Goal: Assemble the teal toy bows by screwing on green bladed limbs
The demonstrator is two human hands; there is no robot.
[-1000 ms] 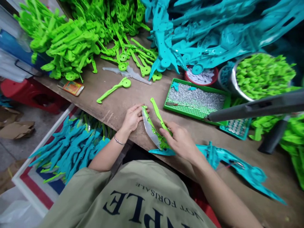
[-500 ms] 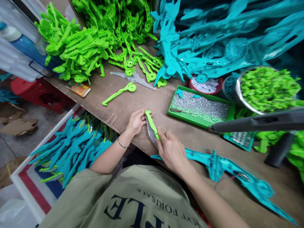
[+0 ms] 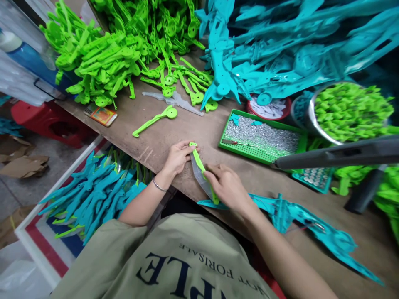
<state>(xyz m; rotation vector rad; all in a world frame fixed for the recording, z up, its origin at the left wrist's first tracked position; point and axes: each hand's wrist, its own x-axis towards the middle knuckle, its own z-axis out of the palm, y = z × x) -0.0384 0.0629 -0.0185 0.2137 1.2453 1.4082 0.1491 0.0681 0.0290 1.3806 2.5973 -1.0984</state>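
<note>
Currently, a green-edged clear piece (image 3: 197, 159) is being held near the counter's front edge, on the body side of the green tray (image 3: 246, 154) and to its left. Its upper, hooked end is being pinched by the left hand (image 3: 177, 158), thumb and forefinger nearly closed, other fingers loosely curled. Its lower stretch is being gripped by the right hand (image 3: 227, 186), thumb and fingers drawn in around the green edge; how tightly, cannot tell. So the piece is being spanned between the two hands, slanted, with the clear blade (image 3: 199, 176) being turned toward the body and the left.

Handling, as judged: plastic is being assumed, light, fairly stiff along the green spine, with more flex being expected in the thin clear blade. Some slip is being suspected on the smooth faces; the thin margin is being rated the likeliest to crack or bend. Best hold is being placed on the green spine, close to each end, with the clear blade being spared pressure.

Left of the tray, a loose green arm (image 3: 154, 121) is being carried by the counter (image 3: 137, 149). On the tray's body side, a long turquoise part (image 3: 280, 211) is being supported, its left tip being partly hidden near the right hand.
</note>
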